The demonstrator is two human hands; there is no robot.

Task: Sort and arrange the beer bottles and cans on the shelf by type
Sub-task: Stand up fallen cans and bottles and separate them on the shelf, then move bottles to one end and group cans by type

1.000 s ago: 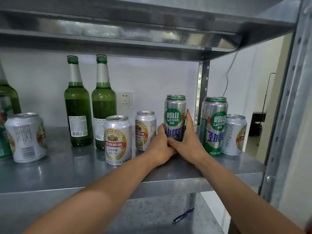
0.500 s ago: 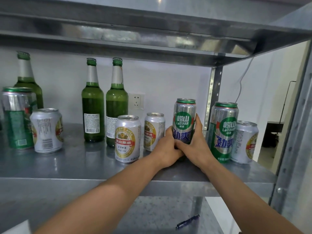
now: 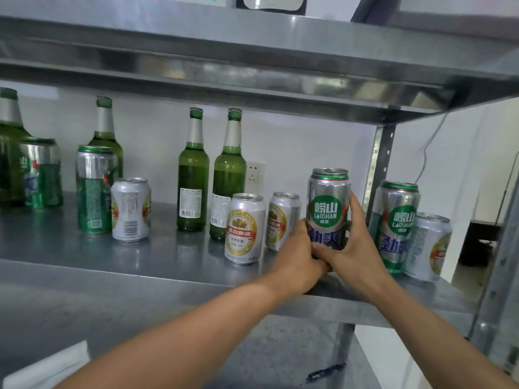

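Observation:
Both my hands hold one tall green-and-silver Laoshan can upright above the front of the metal shelf. My left hand wraps its lower left side; my right hand grips its right side and base. A second tall Laoshan can stands to the right, beside a short white-and-gold can. Two short white-and-gold cans stand left of my hands. Behind them are two green bottles. Further left stand two tall green cans, a short can and two more bottles.
The upper shelf hangs low over the bottle tops. A perforated steel post stands behind the held can, another post at the far right. A wall socket sits behind the bottles. A dark pen lies on the lower shelf.
The view has swung left, bringing more cans and bottles at the left into sight. The held can sits a little higher in my hands than before; both hands keep their grip.

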